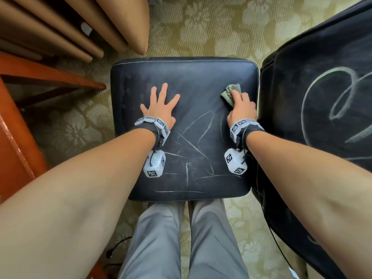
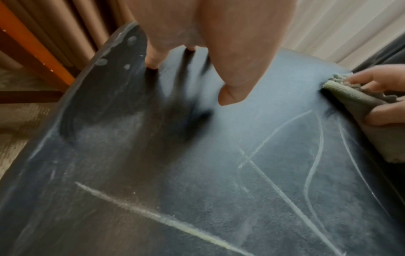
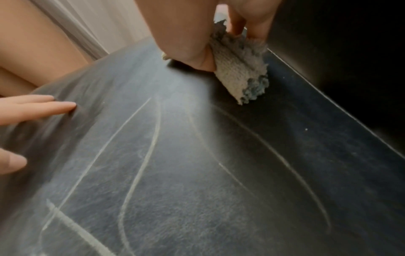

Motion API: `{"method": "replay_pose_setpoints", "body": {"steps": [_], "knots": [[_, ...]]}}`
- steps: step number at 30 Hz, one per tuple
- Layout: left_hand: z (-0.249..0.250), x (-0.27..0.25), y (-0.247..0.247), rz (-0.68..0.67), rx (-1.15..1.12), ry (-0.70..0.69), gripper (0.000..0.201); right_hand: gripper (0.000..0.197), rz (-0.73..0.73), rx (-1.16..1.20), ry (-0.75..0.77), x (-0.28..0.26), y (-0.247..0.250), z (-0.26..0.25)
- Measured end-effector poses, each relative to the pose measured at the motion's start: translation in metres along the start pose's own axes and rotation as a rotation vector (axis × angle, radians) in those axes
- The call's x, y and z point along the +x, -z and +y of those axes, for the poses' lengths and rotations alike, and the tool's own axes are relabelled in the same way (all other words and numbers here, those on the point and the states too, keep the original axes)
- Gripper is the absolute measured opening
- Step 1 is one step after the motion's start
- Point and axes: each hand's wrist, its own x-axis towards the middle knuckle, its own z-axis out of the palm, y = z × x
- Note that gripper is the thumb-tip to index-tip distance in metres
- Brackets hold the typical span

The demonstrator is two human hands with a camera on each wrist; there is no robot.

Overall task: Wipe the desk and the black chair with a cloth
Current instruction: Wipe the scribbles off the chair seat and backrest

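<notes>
The person stands over the black chair seat point(image 1: 184, 125), legs close against its near edge, with both arms reaching down onto the cushion. The left hand point(image 1: 161, 105) lies flat with fingers spread wide on the left half of the seat, holding nothing; it looks like a brace, keeping the cushion steady and taking some body weight while the other arm works. The right hand point(image 1: 240, 106) has its fingers and thumb curled round a bunched greenish cloth point(image 1: 230, 93) and presses it onto the leather near the seat's far right corner, just beside the dark upholstered back point(image 1: 322, 97) that rises along the right edge. Bunching the cloth gives a firm pad to rub with, and from the right wrist view a loose fold point(image 3: 241, 78) trails behind the thumb.

Pale chalk-like lines point(image 1: 193, 146) cross the near half of the seat, between the two wrists and down to the near edge, while the far strip looks hazy and smeared. A large looping mark point(image 1: 332, 93) also shows on the dark back. My reading is that the seat is partly done, with the near half and the back left to wipe. An orange-brown wooden frame point(image 1: 24, 109) stands to the left on the patterned carpet point(image 1: 201, 31); whether it is the desk I cannot tell.
</notes>
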Motion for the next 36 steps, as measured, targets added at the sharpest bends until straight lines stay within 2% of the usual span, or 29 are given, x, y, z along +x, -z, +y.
{"method": "replay_pose_setpoints", "body": {"steps": [7,11,16,23,29,34,36], "knots": [[0.003,0.008,-0.003,-0.072,0.048,0.010,0.091,0.064,0.034,0.070,0.037,-0.011,-0.014,-0.009],[0.002,0.008,0.001,-0.107,0.078,0.008,0.097,0.061,-0.010,0.091,0.098,-0.025,-0.026,-0.030],[0.003,0.008,0.008,-0.174,0.111,0.005,0.097,0.047,-0.101,-0.006,0.335,-0.038,-0.034,-0.043],[0.003,0.008,0.010,-0.207,0.116,0.002,0.095,0.031,-0.104,-0.099,0.584,-0.040,-0.034,-0.034],[0.002,0.008,0.012,-0.187,0.135,-0.007,0.095,0.044,-0.093,-0.172,0.467,-0.027,-0.023,-0.022],[-0.001,0.003,0.012,-0.164,0.054,-0.018,0.089,0.048,-0.003,-0.056,0.192,-0.014,-0.014,-0.014],[-0.004,0.002,0.011,-0.149,0.038,-0.033,0.087,0.047,0.022,0.010,0.132,-0.013,-0.019,-0.023]]}}
